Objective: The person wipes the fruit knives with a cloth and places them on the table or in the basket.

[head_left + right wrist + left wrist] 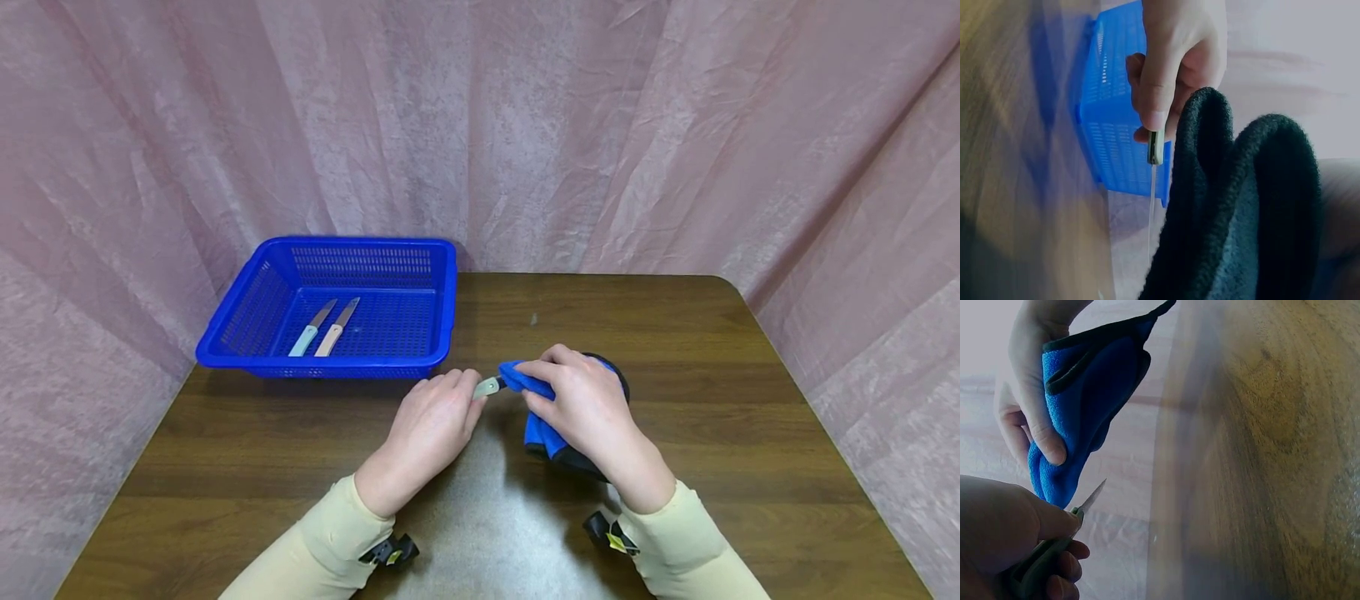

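My left hand (431, 429) grips a small knife by its pale green handle (487, 387), near the middle of the table. The knife's blade (1092, 495) points toward my right hand (588, 408). That hand pinches a folded blue cloth (543, 433) with black edging, part of which hangs below the fingers. From the left wrist, the blade tip shows free beside the lower end of the cloth. In the right wrist view the blade (1152, 209) runs alongside a dark cloth fold (1207, 206). I cannot tell whether blade and cloth touch.
A blue plastic basket (442, 333) stands at the back left of the wooden table (720, 400). Inside it lie two more knives, one with a light blue handle (303, 342) and one with a peach handle (328, 341). Pink curtains (540, 150) hang behind the table.
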Motion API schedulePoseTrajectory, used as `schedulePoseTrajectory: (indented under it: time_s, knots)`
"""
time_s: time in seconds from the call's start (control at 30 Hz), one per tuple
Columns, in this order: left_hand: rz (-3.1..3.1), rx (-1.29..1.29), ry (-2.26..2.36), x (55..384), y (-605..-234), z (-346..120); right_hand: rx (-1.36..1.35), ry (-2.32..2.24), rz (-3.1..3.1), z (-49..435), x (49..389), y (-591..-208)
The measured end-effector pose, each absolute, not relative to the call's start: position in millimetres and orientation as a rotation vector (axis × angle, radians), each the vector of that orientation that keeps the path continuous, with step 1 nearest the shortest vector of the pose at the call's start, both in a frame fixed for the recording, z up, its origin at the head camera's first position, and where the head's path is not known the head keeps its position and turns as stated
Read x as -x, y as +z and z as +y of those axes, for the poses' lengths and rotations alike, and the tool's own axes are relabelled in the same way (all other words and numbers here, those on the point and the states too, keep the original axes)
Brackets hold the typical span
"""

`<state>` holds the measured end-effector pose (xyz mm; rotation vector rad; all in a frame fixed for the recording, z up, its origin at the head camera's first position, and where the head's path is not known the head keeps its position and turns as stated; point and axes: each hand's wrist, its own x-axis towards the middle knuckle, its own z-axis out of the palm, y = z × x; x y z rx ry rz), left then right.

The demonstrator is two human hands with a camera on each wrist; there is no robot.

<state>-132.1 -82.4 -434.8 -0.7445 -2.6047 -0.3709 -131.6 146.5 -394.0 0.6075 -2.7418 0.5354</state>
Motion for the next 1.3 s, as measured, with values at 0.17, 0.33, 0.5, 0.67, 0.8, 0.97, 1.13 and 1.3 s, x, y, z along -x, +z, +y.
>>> schedulePoseTrajectory:
  time_s: [0.17, 0.33, 0.5, 0.67, 0.8, 0.97, 1.13, 1.3]
  knots:
    - [-2.593, 0.753, -0.368, 132.3, -436.0, -82.7, -0.640, 0.535, -2.755, 144.0, 131.2, -395.0]
    - [-2.602, 0.760, -0.373, 131.9, -436.1, -82.5, -0.670, 0.520, -2.764, 142.8, 131.5, -396.8]
    - [-2.593, 0.763, -0.379, 131.8, -436.3, -82.0, -0.678, 0.516, -2.756, 143.3, 131.7, -397.9]
    - [-2.586, 0.769, -0.372, 131.6, -436.0, -82.1, -0.685, 0.513, -2.740, 143.9, 132.1, -399.0]
    - [-2.582, 0.772, -0.369, 131.5, -436.1, -82.4, -0.681, 0.505, -2.739, 144.5, 132.4, -399.3]
    - [-2.576, 0.774, -0.376, 131.6, -435.9, -82.3, -0.655, 0.498, -2.759, 145.8, 133.0, -398.8]
    - [-2.578, 0.775, -0.387, 131.7, -434.9, -82.2, -0.627, 0.506, -2.776, 147.5, 134.5, -399.0]
    - [-2.600, 0.771, -0.384, 132.0, -433.4, -82.5, -0.592, 0.499, -2.801, 149.6, 135.7, -398.9]
